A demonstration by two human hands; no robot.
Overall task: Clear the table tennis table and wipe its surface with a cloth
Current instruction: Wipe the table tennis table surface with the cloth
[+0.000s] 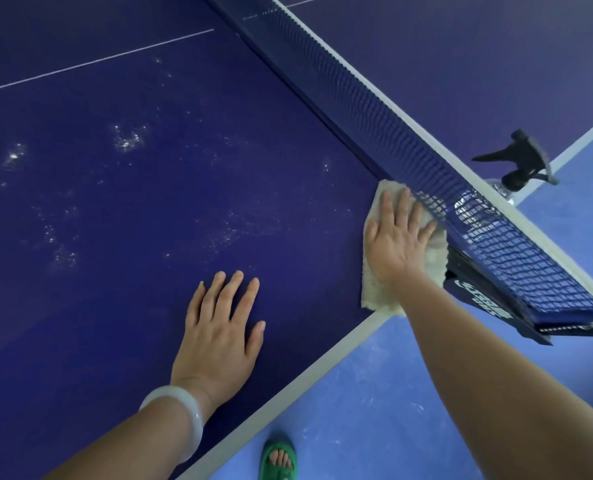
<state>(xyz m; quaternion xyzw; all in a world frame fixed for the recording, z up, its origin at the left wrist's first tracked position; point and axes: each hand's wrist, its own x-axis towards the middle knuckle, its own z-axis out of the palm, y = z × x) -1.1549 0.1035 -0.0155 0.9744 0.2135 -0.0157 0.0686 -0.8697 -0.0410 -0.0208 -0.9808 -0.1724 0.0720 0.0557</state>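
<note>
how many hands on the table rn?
2. Left hand flat on bare table near its edge; right hand pressing the cloth beside the net.

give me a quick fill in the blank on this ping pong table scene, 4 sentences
1. The right hand presses flat on the ____, close to the net.
2. The bangle sits on the ____ wrist.
3. The spray bottle stands on the ____ side of the net.
4. The sandal on the floor is ____.

Missing words: cloth, left, far, green.
</note>
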